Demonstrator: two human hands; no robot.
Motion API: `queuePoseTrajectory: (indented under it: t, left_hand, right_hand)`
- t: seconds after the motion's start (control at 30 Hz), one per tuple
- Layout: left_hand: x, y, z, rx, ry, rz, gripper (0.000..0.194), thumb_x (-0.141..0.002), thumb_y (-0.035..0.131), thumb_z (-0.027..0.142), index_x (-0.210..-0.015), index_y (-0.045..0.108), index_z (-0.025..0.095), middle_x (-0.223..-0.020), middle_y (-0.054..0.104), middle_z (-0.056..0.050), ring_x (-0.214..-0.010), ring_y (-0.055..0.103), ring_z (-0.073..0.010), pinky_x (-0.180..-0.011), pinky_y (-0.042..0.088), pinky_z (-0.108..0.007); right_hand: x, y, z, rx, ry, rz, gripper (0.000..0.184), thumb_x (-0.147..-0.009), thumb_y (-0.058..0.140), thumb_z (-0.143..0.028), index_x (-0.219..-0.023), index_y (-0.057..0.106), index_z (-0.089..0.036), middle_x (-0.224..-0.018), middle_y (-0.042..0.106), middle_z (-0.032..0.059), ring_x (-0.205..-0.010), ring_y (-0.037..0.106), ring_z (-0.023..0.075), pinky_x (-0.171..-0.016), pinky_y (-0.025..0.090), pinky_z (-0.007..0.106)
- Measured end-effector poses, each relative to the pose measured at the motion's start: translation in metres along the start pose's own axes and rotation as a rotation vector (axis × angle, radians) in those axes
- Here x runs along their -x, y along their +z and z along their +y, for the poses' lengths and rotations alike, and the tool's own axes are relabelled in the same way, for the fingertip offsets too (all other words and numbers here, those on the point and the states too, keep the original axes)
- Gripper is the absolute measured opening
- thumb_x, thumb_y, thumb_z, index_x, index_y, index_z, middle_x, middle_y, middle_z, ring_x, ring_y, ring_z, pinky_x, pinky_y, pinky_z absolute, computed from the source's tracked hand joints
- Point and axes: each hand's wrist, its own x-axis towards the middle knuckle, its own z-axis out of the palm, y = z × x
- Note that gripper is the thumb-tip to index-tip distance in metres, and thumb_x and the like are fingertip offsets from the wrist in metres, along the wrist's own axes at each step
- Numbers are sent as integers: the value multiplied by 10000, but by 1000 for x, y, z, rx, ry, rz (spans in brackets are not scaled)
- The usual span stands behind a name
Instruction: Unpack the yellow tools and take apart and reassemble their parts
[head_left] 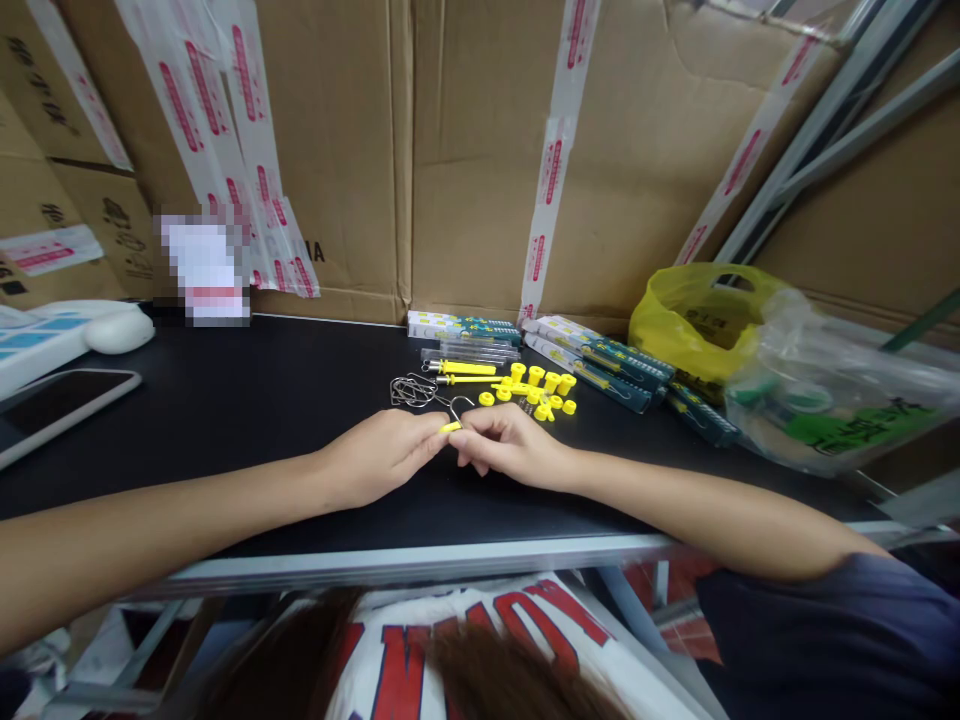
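Note:
Over the front part of the black table, my left hand (382, 455) and my right hand (517, 447) meet at the fingertips. Between them is a small yellow plastic piece (451, 427) with a curved metal hook (459, 402) standing up from it. My left fingers are closed on the yellow piece; my right thumb and fingers pinch at the hook's lower end, partly hidden. Just beyond lies a tangle of metal hooks (412, 391). To its right are several yellow plastic caps (535, 376), and behind them yellow rods (469, 368) with metal ends.
Clear tubes (480, 350) and printed slim boxes (600, 360) lie farther back. A yellow plastic bag (660, 310) and a clear bag (840, 400) stand at right. A phone (67, 400) lies at left. Large cardboard boxes (480, 170) wall off the black table (247, 400).

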Motion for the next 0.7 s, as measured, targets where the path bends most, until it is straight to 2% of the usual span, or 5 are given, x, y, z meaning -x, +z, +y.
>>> queuePoseTrajectory:
  t: [0.1,0.2,0.47,0.7]
  left_hand:
    - [1,-2,4,129,66,28,400,-989,234,348,-901,580,168,-838,645,-22,-749,591,-134,-723,422,-238]
    - [2,-3,7,167,93,64,378,-988,250,332,-883,573,167,-815,637,-6,-712,572,-115,-681,403,-219]
    - [-1,-5,6,-15,2,92,422,-983,222,378,-868,567,163,-749,606,-20,-656,566,-144,-646,406,-255]
    - [-3,-4,3,-234,-65,87,355,-982,224,339,-860,515,177,-756,615,-35,-684,605,-177,-650,421,-275]
  right_hand:
    - [0,-2,-4,-101,44,-56,414,-872,549,-486,-675,589,-123,-493,508,-44,-410,416,46,-416,313,169]
    - [0,-3,-7,-146,62,-70,428,-873,538,-498,-670,582,-124,-483,506,-44,-395,407,43,-398,295,165]
    - [-3,-8,-12,-34,5,-13,432,-851,571,-492,-619,568,-128,-466,472,-47,-418,419,53,-409,287,176]
    - [-5,-10,-11,134,-54,43,441,-871,545,-480,-589,508,-143,-528,473,-34,-457,400,62,-441,282,201]
